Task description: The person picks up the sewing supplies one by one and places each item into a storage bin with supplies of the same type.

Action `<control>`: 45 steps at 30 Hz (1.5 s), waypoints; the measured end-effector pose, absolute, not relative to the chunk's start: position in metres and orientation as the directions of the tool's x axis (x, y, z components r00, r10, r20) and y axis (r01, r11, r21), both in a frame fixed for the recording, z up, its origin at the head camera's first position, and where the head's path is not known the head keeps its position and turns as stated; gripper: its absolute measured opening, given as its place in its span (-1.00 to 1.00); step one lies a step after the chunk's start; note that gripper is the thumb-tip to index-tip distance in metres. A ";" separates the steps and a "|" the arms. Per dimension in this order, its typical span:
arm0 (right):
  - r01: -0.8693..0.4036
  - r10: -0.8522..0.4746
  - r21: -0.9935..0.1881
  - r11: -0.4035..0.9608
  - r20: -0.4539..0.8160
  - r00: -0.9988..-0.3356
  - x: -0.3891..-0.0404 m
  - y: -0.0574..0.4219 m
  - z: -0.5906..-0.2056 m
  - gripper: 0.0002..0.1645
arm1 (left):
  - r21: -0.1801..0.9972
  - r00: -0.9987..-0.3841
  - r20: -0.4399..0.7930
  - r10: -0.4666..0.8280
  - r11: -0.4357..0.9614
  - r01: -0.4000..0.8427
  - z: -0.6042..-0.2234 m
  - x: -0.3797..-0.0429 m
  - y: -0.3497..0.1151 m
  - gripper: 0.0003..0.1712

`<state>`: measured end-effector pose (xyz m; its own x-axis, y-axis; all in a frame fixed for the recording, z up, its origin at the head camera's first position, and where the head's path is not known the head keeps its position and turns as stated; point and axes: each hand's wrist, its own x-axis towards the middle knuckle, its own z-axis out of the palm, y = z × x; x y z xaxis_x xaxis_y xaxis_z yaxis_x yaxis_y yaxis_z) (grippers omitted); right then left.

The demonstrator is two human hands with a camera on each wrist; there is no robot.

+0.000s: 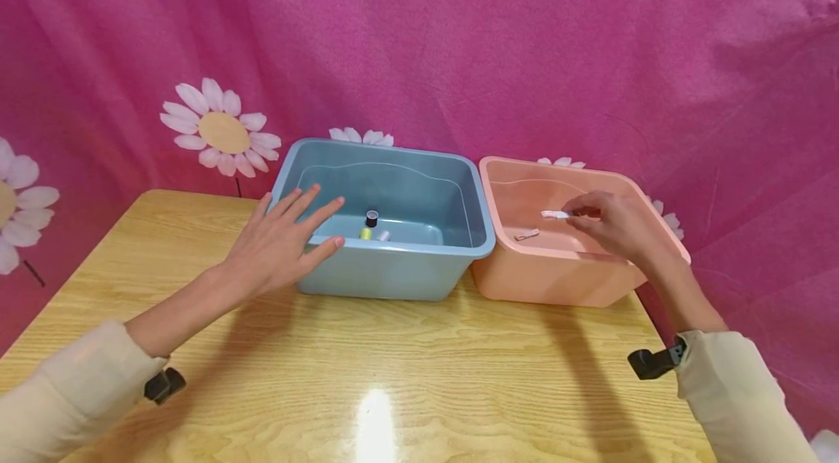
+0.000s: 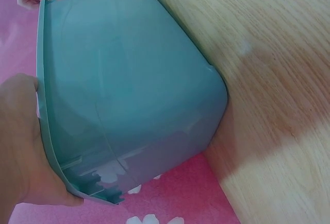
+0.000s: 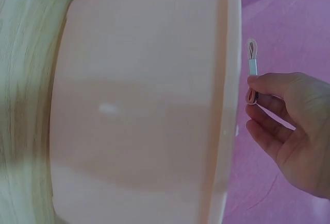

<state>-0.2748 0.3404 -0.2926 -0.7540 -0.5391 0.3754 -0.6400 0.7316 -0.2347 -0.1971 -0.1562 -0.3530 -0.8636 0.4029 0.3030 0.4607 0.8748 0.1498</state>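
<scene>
My right hand (image 1: 609, 223) pinches a small looped bundle of pale pink cord (image 3: 252, 67) with a white band round its middle. It holds the bundle above the pink bin (image 1: 557, 281), and the right wrist view shows the thumb and fingertips on the bundle's lower end. A similar looped bundle (image 1: 526, 235) lies inside that bin. Fingers spread, my left hand (image 1: 272, 244) is at the near left corner of the blue bin (image 1: 387, 270). Inside the blue bin are a black spool of thread (image 1: 371, 218), a yellow spool (image 1: 365, 234) and a white one (image 1: 384, 236), partly hidden by the rim.
Both bins stand side by side at the back of a wooden table (image 1: 406, 361). Close behind them hangs a magenta cloth (image 1: 393, 41) printed with white daisies. A black wrist camera (image 1: 655, 361) sits at the right cuff, another (image 1: 164, 384) at the left.
</scene>
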 end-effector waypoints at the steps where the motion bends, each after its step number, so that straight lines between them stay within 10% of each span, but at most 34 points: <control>1: -0.633 -0.536 -0.233 0.738 0.368 -0.760 -0.277 0.341 -0.294 -0.84 | 0.149 -0.864 0.304 0.402 0.876 0.460 -0.353 -0.197 -0.156 -0.23; 25: -0.453 -0.448 -0.365 0.814 0.103 -0.888 -0.317 0.357 -0.323 -0.89 | 0.144 -0.874 0.297 0.385 0.886 0.440 -0.353 -0.196 -0.153 -0.22; 45: -0.466 -0.468 -0.243 0.851 0.052 -0.882 -0.335 0.364 -0.333 -0.90 | 0.132 -0.879 0.288 0.380 0.893 0.430 -0.353 -0.195 -0.153 -0.22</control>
